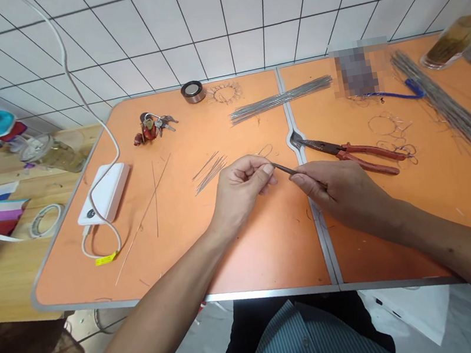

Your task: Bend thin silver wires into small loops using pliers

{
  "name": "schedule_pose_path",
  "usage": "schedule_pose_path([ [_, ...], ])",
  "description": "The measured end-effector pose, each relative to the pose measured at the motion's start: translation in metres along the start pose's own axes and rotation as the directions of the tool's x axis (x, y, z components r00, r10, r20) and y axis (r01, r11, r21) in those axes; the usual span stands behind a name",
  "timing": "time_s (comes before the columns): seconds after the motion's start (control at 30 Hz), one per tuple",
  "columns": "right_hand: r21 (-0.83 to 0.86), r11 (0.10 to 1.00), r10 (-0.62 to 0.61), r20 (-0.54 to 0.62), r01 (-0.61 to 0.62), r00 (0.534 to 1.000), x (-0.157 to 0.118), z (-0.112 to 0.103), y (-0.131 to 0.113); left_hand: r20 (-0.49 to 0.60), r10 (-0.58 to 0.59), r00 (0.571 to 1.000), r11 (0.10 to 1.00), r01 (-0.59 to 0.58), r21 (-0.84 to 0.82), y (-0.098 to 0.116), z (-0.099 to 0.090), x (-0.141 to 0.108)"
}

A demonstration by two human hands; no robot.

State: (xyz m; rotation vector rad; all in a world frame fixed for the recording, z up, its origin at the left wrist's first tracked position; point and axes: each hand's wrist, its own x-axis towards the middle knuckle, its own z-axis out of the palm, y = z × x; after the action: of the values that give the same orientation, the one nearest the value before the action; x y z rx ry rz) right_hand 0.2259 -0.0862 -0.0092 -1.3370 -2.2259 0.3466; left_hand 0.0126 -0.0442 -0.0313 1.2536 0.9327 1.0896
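Over the middle of the orange table (271,260), my left hand (244,187) pinches the tip of a thin dark rod (284,169) between thumb and fingers. The rod's other end lies in my right hand (338,187), whose fingers are wrapped round it. Just beyond my right hand rest pliers (339,151) with red handles, their jaws at the table's centre seam. Short wires (211,174) lie to the left of my left hand, and two long thin wires (142,221) cross farther left. A bundle of straight wires (281,99) spans the seam behind.
A white power bank (104,194) with a cable, keys (158,124) and a tape roll (193,91) are on the left half. Wire rings (383,124), a thick wire bundle (444,98) and a tilted cup (456,43) occupy the right. Tiled wall behind.
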Motion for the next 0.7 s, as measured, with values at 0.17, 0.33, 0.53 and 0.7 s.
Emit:
schedule_pose_path([
  [0.17,0.055,0.998,0.038,0.031,-0.04,0.999,0.0022,-0.0017,-0.0027,-0.011,0.009,1.0,1.0,-0.01,-0.03,-0.0034,-0.0015,0.0014],
  [0.33,0.161,0.98,0.103,0.097,-0.117,0.99,0.0043,-0.0045,-0.0033,-0.028,0.048,0.998,0.993,-0.051,-0.111,-0.0072,-0.0029,0.0044],
  [0.53,0.375,0.883,0.209,0.223,-0.282,0.952,0.0016,-0.0069,-0.0021,-0.027,0.078,0.997,0.989,-0.08,-0.124,-0.0091,-0.0041,0.005],
  [0.7,0.39,0.877,0.204,0.222,-0.279,0.953,0.0012,-0.0072,-0.0022,-0.012,0.096,0.995,0.99,-0.097,-0.103,-0.0077,-0.0033,0.0042],
])
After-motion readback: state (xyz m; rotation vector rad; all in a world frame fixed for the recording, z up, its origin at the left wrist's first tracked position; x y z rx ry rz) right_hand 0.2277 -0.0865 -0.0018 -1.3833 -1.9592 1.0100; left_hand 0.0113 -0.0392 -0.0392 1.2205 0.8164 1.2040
